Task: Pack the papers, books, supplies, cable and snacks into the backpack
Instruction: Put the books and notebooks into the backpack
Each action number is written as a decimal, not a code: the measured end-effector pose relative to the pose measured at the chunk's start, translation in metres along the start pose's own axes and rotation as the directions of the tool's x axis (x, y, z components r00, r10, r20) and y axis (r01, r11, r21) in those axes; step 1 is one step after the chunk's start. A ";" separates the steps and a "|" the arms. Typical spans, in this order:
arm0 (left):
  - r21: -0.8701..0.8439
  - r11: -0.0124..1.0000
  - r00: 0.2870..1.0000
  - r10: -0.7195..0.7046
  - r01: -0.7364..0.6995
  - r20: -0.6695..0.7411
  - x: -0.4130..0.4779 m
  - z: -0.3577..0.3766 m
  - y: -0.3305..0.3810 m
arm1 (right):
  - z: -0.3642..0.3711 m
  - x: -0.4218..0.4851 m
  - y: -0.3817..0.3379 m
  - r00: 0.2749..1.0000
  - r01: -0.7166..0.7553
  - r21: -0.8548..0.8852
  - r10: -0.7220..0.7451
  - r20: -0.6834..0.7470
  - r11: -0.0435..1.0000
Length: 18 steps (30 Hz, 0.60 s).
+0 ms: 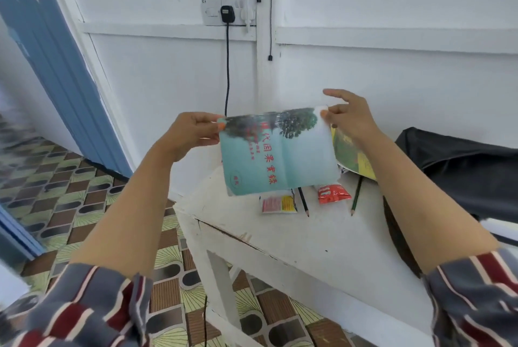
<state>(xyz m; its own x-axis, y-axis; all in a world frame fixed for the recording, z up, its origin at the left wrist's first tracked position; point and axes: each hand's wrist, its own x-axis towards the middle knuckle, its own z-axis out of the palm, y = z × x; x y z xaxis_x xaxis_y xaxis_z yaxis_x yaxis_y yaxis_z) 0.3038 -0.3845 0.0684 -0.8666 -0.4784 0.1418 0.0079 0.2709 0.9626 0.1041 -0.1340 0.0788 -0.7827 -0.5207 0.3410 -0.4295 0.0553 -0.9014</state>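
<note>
The left hand [193, 133] pinches the upper left corner of a thin teal paper-covered book with red characters [280, 156], held in the air above a white wooden table [294, 240]. At the book's 6 o'clock lie a flat pink-and-yellow sachet [279, 204], a dark pencil [303, 202], a crinkled red snack packet [333, 192] and a green pencil [356, 196]. At its 1 o'clock the right hand [350, 119] pinches the other top corner. At 3 o'clock lies a yellow-green book [350, 153], then a black fabric backpack [462, 167].
</note>
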 end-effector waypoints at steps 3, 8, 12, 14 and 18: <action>-0.086 0.988 0.991 0.127 -0.131 -0.052 0.007 0.020 0.012 | -0.016 -0.008 -0.004 0.991 0.090 0.035 -0.086 -0.101 0.995; -0.152 0.953 0.964 0.251 -0.262 -0.086 0.016 0.060 0.022 | -0.042 -0.024 -0.008 0.960 0.205 0.113 -0.177 -0.217 0.972; -0.338 0.919 0.974 0.156 -0.203 -0.163 0.023 0.098 0.032 | -0.054 -0.032 -0.010 0.917 0.253 0.037 -0.228 -0.327 0.967; -0.334 0.921 0.976 0.161 -0.202 -0.148 0.024 0.114 0.033 | -0.062 -0.037 -0.009 0.901 0.237 0.020 -0.212 -0.378 0.971; -0.320 0.930 0.981 0.194 -0.179 0.015 0.028 0.143 0.031 | -0.079 -0.052 -0.001 0.857 0.176 0.049 -0.129 -0.498 0.983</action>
<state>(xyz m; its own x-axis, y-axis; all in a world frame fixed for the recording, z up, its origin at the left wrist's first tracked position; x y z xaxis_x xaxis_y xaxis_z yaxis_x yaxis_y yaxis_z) 0.2084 -0.2701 0.0695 -0.8560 -0.4045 0.3220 0.3220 0.0703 0.9441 0.1091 -0.0395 0.0828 -0.8402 -0.0290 0.5414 -0.5380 -0.0795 -0.8392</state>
